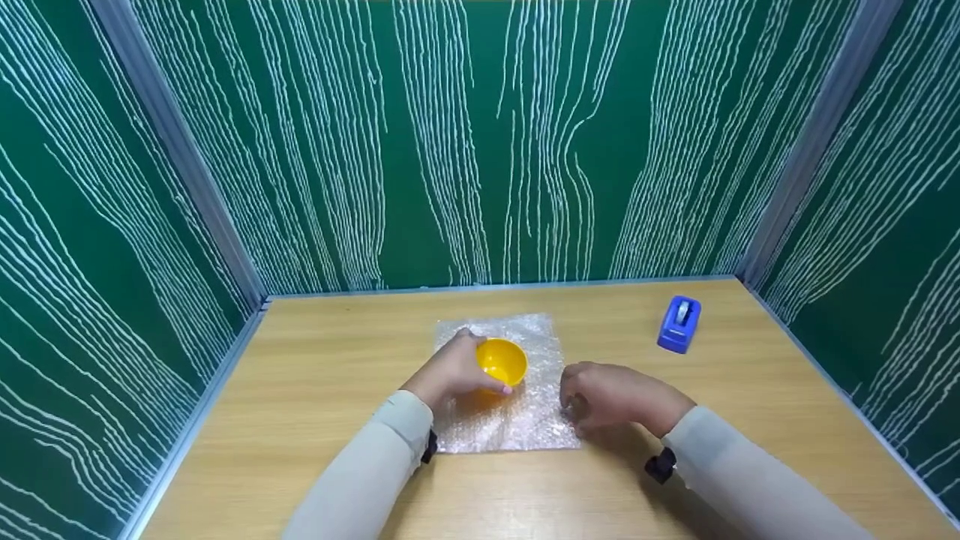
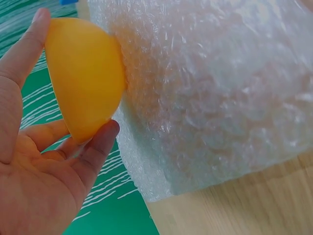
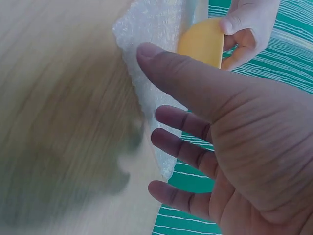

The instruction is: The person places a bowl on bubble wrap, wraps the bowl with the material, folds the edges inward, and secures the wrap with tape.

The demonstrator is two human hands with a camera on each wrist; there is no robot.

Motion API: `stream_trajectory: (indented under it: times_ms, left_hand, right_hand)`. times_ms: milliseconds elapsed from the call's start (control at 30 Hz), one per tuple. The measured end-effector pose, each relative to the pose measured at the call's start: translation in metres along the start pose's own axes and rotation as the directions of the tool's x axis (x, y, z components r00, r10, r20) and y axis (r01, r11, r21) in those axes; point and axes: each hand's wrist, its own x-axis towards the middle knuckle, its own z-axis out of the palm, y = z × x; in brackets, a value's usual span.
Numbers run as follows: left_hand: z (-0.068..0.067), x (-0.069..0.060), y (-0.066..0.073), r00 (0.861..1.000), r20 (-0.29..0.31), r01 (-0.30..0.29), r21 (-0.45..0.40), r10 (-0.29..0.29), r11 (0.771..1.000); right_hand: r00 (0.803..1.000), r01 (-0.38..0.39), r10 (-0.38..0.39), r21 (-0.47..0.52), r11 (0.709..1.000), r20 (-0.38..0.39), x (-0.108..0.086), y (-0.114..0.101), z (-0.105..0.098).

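Note:
A yellow bowl sits on a sheet of bubble wrap with its opening up. My left hand grips the bowl from its left side; in the left wrist view the thumb and fingers pinch the bowl at opposite sides of the rim. At the right edge of the wrap is my right hand, holding nothing. The right wrist view shows its thumb and fingers apart and slightly bent, near the edge of the wrap.
A blue tape dispenser stands at the back right of the wooden table. Green panels with white wavy lines rise behind the table and on both sides, joined by grey posts.

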Motion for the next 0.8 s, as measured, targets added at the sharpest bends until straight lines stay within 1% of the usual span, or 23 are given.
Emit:
stream_trajectory:
  times_ms: [167, 300, 400, 533, 667, 800]
  left_hand:
    - [0.0000, -0.0003, -0.0004, 1.000, 0.006, 0.016, -0.022, -0.016, 1.000]
    - [-0.0002, 0.0000, -0.0003, 1.000, 0.012, 0.029, -0.034, -0.028, 0.999]
    - [-0.0018, 0.0001, -0.0001, 1.000, 0.014, 0.026, -0.034, -0.026, 0.999]
    - [-0.0030, -0.0009, 0.0005, 1.000, 0.017, 0.027, -0.046, -0.026, 0.999]
    - [-0.0025, -0.0012, 0.0014, 0.999, 0.025, 0.045, -0.050, -0.044, 0.998]
    - [-0.0008, -0.0014, 0.0026, 0.999, 0.031, 0.039, -0.007, -0.038, 0.999]
  right_hand:
    - [1.000, 0.003, -0.004, 0.041, 0.999, 0.027, -0.0028, -0.0010, 0.0013]
    - [0.997, -0.034, 0.030, 0.064, 0.997, 0.064, -0.0020, -0.0010, 0.0016]
    - [0.996, -0.048, 0.043, 0.067, 0.997, 0.082, -0.0002, -0.0011, 0.0017]
    - [0.995, -0.048, 0.042, 0.062, 0.997, 0.088, 0.0013, -0.0016, 0.0016]
    - [0.995, -0.049, 0.045, 0.051, 0.997, 0.086, 0.0018, -0.0017, 0.0020]
    - [0.997, -0.027, 0.024, 0.035, 0.999, 0.070, 0.0021, -0.0017, 0.0029]
